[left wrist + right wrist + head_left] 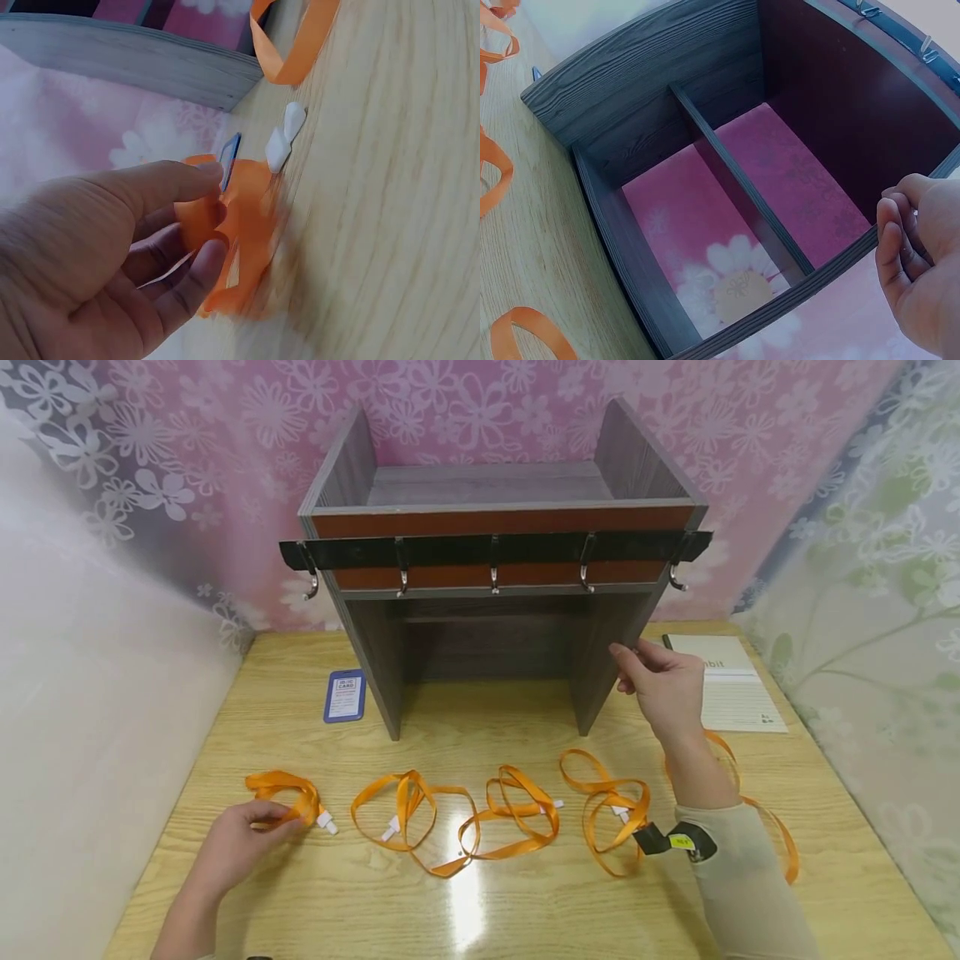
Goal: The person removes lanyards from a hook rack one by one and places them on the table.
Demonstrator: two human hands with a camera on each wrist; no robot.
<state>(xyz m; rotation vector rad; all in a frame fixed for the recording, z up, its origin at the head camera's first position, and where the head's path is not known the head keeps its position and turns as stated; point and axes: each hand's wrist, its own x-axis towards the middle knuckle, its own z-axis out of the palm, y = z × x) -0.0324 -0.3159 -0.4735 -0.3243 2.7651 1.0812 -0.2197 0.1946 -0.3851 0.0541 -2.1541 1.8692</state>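
Note:
My left hand point(243, 845) holds a bundled orange lanyard point(303, 806) at the left of the table, its thumb and fingers curled about the ribbon. The lanyard's white clip point(278, 150) lies on the tabletop beyond the fingertips. My right hand point(663, 681) is raised at the front edge of the wooden shelf's right side panel point(611, 652). Its fingers point(891, 244) are loosely bent, and I see nothing held in them. Whether they touch the panel cannot be told. More orange lanyards point(521, 827) with white clips lie in loose loops across the table front.
A black strip point(450, 550) with several metal hooks point(494, 578) runs across the shelf's front. Beside the shelf's left leg lies a blue card holder point(345, 697). A notebook point(738, 697) is at the right, behind my right forearm. Another orange lanyard point(780, 839) passes under that forearm.

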